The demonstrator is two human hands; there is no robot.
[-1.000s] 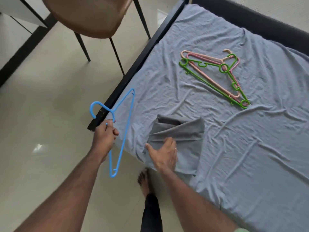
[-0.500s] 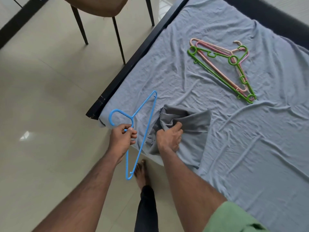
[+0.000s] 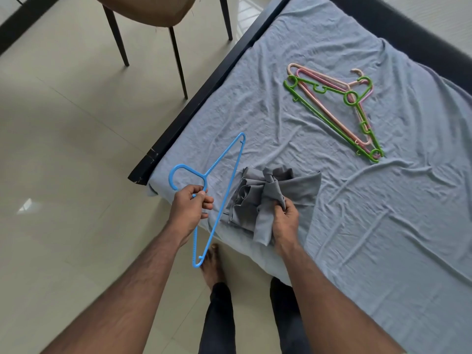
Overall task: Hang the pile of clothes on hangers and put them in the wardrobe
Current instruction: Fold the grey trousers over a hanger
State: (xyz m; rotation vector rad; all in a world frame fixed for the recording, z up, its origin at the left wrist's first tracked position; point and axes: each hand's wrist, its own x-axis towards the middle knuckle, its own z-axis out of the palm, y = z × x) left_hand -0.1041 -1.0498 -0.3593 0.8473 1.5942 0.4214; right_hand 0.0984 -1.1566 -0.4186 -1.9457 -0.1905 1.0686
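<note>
My left hand [image 3: 190,209] grips a blue plastic hanger [image 3: 224,190] near its neck, holding it over the bed's corner with the hook pointing left. A grey garment [image 3: 255,200] lies bunched near the bed's front edge. My right hand [image 3: 284,221] pinches a fold of it and lifts it a little off the sheet. A stack of hangers [image 3: 332,106], green on top of pink and peach ones, lies farther back on the bed.
The bed [image 3: 383,226] has a wrinkled grey-blue sheet and a black frame [image 3: 204,98] along its left side. A brown chair [image 3: 153,26] with black legs stands on the tiled floor at upper left. My feet are below the bed's corner.
My right hand went from lying flat on the grey garment to pinching it and pulling it up into a bunch. My left hand brought the blue hanger rightward, closer to the garment.
</note>
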